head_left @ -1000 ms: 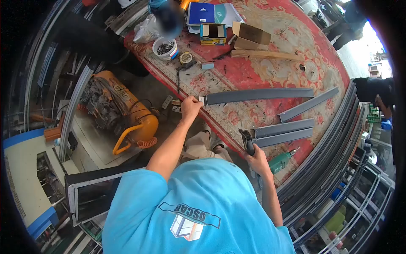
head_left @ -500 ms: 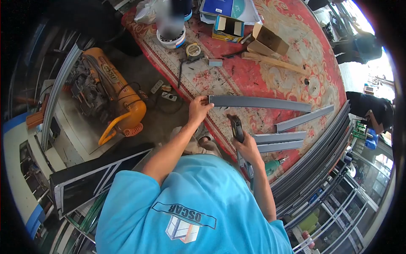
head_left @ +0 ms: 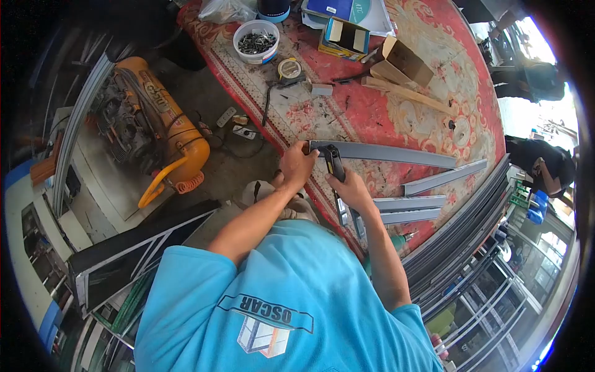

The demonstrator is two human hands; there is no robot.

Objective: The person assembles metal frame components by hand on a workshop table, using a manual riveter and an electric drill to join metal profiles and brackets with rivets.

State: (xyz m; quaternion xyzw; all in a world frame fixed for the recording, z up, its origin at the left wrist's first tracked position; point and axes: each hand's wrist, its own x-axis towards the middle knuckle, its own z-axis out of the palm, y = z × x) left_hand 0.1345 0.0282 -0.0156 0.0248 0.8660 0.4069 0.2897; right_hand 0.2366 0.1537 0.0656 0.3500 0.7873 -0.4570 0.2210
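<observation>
The near end of a long grey metal profile (head_left: 384, 152), lying across the cloth-covered table, is pinched between the fingers of my left hand (head_left: 299, 166). My right hand (head_left: 352, 189) is wrapped round a black plier-like hand tool (head_left: 335, 166). The tool's dark head overlaps the held end of the profile in this view, right beside my left fingertips. More grey profile pieces (head_left: 412, 203) lie to the right of my right hand, and another short grey length (head_left: 444, 177) slants beyond them. A green power drill (head_left: 396, 242) is partly hidden behind my right forearm.
On the red patterned table cloth (head_left: 356, 127) are a white tub (head_left: 256, 43) of small metal fasteners, a tape measure (head_left: 289, 69), open boxes (head_left: 403, 64) and a wooden strip (head_left: 409, 94). Long dark profiles (head_left: 462, 226) are stacked at right. An orange compressor (head_left: 162, 115) stands left.
My right hand has brought the tool up and left to the profile's end at my left hand. My left hand keeps its hold; the view has shifted slightly.
</observation>
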